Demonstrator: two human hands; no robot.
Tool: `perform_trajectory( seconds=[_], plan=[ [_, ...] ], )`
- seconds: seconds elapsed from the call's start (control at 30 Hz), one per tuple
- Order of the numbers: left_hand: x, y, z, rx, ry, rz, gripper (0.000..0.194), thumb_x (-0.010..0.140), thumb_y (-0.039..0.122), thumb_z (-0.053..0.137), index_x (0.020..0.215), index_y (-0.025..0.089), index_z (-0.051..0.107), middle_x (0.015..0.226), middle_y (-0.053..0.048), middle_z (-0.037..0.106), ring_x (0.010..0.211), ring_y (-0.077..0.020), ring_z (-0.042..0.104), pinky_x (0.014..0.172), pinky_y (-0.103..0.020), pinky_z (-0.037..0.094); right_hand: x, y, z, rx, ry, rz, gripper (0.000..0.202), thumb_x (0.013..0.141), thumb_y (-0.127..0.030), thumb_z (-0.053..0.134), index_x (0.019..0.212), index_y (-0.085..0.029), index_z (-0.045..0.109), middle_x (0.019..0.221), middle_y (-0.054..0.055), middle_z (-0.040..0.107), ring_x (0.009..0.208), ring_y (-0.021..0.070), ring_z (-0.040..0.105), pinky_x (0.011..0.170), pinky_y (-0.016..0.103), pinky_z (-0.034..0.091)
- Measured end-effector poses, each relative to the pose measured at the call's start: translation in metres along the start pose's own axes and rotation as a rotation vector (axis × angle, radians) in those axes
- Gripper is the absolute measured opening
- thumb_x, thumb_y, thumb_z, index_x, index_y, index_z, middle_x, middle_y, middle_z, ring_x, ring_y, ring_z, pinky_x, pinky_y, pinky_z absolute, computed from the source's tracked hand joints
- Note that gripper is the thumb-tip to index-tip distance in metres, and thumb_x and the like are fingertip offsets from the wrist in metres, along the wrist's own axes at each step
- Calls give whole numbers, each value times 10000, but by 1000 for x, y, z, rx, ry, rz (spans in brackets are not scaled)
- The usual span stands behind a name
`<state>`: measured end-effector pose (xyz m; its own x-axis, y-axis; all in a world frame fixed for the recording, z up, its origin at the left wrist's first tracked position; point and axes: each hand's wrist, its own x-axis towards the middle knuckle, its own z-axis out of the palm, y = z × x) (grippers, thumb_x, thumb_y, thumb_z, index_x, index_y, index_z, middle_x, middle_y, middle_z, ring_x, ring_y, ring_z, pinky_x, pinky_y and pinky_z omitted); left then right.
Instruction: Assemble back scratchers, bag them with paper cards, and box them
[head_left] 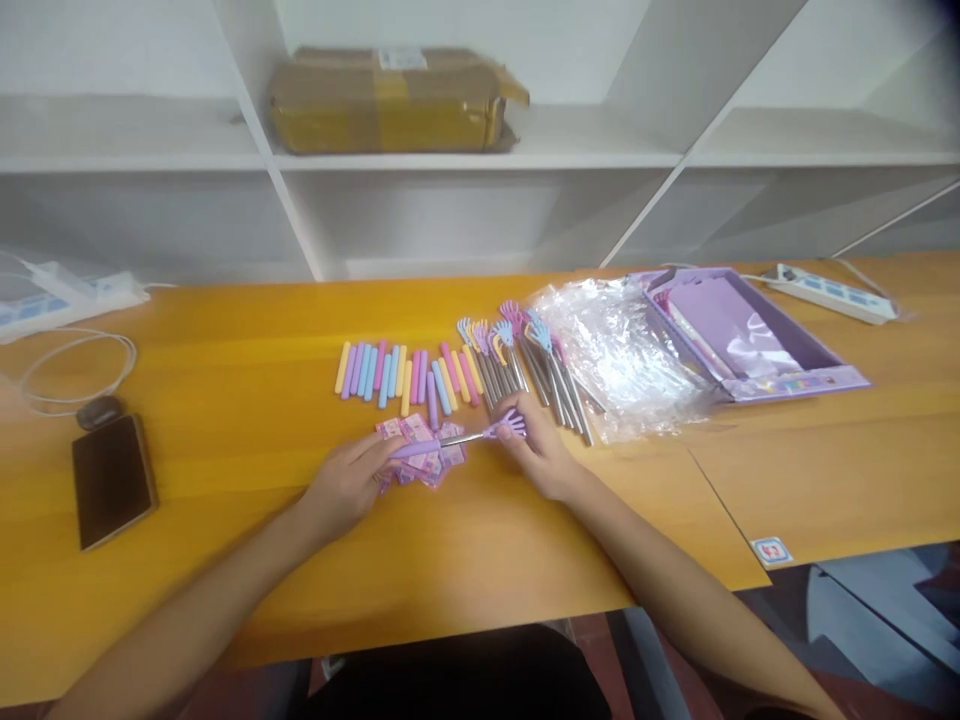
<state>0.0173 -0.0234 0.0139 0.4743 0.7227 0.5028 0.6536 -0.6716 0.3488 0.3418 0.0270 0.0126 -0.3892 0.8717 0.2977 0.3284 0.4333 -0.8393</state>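
A back scratcher [461,438] with a purple grip, a metal rod and a purple claw head spans my two hands. My left hand [349,485] is closed around its grip end. With the fingers of my right hand [540,450], I pinch the claw end. Beneath it lie pink printed cards [431,468] in a loose pile. Just beyond, a row of coloured handle grips [386,372] in yellow, purple, blue and pink lies side by side. Several metal rods with hand-shaped heads [551,370] are heaped beyond my right hand.
Crumpled clear plastic [630,360] lies right of the rods, beside an open purple box [817,365]. A phone [112,485] and a white cable [75,335] are on the left. Power strips [832,292] sit at both sides. A taped carton [390,100] stands on the shelf behind.
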Motion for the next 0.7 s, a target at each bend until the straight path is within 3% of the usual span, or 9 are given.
perform_trajectory(
  seconds=[0.1, 0.17, 0.23, 0.33, 0.47, 0.57, 0.7],
  plan=[
    [17, -3, -25, -2, 33, -33, 349, 1158, 330, 425, 1300, 166, 699, 990, -81, 787, 830, -164, 750, 758, -244, 599, 20, -13, -21, -122, 1, -125, 461, 1096, -508, 555, 1467, -249, 466, 1252, 123, 634, 1055, 265, 647, 877, 416, 543],
    [33, 0, -49, 8, 37, -72, 371, 1158, 366, 424, 1291, 188, 722, 1047, -76, 804, 875, -172, 765, 779, -250, 605, 37, -30, -39, -243, 15, -280, 616, 1049, -496, 657, 1564, -260, 415, 1357, 153, 584, 1181, 304, 625, 953, 459, 557],
    [53, 9, -78, 37, 21, -120, 376, 1150, 411, 446, 1262, 219, 749, 1078, -56, 813, 889, -179, 769, 768, -256, 601, 54, -55, -59, -396, 31, -439, 560, 1026, -447, 711, 1520, -284, 502, 1366, 149, 583, 1243, 324, 603, 1008, 494, 550],
    [83, 34, -126, 77, 22, -121, 341, 1134, 428, 494, 1276, 264, 757, 980, -6, 802, 823, -165, 744, 761, -259, 584, 71, -100, -85, -554, 104, -624, 235, 1092, -326, 613, 1322, -320, 661, 1234, 89, 661, 1134, 275, 640, 973, 467, 543],
    [104, 70, -174, 180, 182, -123, 282, 1127, 403, 516, 1207, 322, 774, 773, 34, 699, 669, -138, 629, 650, -264, 499, 72, -146, -101, -647, 247, -713, 210, 1113, -278, 576, 1294, -307, 677, 1149, 74, 709, 1006, 239, 647, 874, 417, 533],
    [106, 82, -185, 196, 248, -138, 258, 1120, 412, 537, 1165, 316, 771, 757, 33, 669, 655, -135, 604, 598, -269, 452, 69, -155, -102, -704, 348, -764, 219, 1107, -221, 571, 1292, -287, 667, 1136, 78, 723, 971, 227, 642, 823, 390, 517],
    [113, 77, -170, 319, 294, -43, 283, 1129, 430, 524, 1150, 285, 766, 787, 17, 666, 644, -141, 585, 598, -280, 429, 69, -151, -98, -728, 402, -835, 149, 1091, -160, 575, 1186, -240, 658, 1010, 70, 730, 867, 209, 610, 747, 360, 492]
  ],
)
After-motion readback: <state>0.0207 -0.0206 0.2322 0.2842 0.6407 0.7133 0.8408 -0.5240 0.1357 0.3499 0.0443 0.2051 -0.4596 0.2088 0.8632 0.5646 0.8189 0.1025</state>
